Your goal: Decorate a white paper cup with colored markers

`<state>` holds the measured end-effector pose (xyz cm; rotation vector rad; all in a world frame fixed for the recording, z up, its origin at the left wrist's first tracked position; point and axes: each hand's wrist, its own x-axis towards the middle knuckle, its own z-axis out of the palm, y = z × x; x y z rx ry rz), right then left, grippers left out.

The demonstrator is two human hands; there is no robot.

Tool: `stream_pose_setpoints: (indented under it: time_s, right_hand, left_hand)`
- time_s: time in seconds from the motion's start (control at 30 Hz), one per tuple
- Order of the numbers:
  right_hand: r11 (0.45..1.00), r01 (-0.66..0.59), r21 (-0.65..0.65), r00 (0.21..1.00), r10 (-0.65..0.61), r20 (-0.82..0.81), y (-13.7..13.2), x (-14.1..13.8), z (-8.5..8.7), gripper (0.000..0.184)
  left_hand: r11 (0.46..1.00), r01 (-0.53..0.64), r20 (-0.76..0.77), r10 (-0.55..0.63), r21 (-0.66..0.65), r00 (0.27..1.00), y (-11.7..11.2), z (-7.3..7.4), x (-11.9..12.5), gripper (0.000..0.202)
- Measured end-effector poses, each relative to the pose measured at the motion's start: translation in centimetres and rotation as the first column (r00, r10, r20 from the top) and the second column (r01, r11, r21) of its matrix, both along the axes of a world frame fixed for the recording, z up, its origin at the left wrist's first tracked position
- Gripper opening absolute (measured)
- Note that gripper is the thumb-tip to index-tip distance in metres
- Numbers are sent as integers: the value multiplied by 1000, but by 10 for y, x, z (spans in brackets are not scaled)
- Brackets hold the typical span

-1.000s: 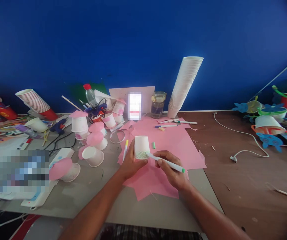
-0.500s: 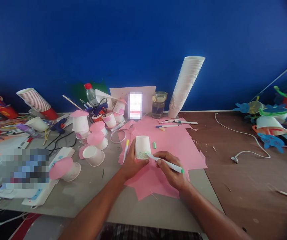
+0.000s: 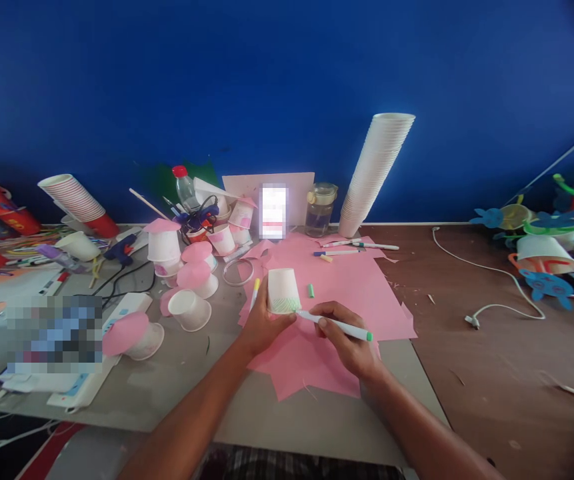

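My left hand (image 3: 265, 325) grips a white paper cup (image 3: 283, 287), which is upside down and carries green pen strokes near its rim. In my right hand (image 3: 347, 340) is a white felt-tip marker (image 3: 337, 325) with a green end; its tip touches the cup's lower right, by the strokes. A small green pen cap (image 3: 311, 291) lies just right of the cup. Close to my left fingers rests a marker with a yellow end (image 3: 255, 290). Both hands are over pink paper (image 3: 367, 300) spread on the grey table.
Paper cups with pink discs (image 3: 197, 277) stand on the left, beside a bare white cup (image 3: 191, 311). Behind are a tall leaning cup stack (image 3: 377, 177), a glass jar (image 3: 321, 210) and a glue gun (image 3: 121, 248). A white cable (image 3: 501, 273) lies on the brown surface at right.
The cup has turned slightly in my left hand, and the green strokes now extend to its right side. The marker tip has moved a little right and down.
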<state>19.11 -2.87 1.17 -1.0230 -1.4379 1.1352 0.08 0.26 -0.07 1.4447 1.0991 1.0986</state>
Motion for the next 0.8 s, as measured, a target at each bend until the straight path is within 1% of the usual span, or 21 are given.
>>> stream_pose_setpoints:
  time_s: [0.1,0.2,0.37,0.5,0.8]
  right_hand:
    - [999,33,-18,995,-34,-93,1,2,-4,16]
    - [998,55,-18,989,-57,-136,3,3,-5,15]
    - [999,45,-22,990,-47,-129,3,1,-4,15]
    - [999,46,-2,994,-46,-100,1,0,-1,16]
    - [998,43,49,998,-41,-40,0,0,1,14]
  left_hand:
    - [1000,-6,6,6,-12,1000,-1,1,0,82]
    - [1000,12,22,-12,-12,1000,-2,1,-1,83]
    - [1000,20,12,-20,-9,1000,-3,-4,-2,83]
    - [1000,21,-10,-21,-17,1000,-2,-6,-3,83]
    - [999,24,-40,-25,-21,999,-4,2,0,86]
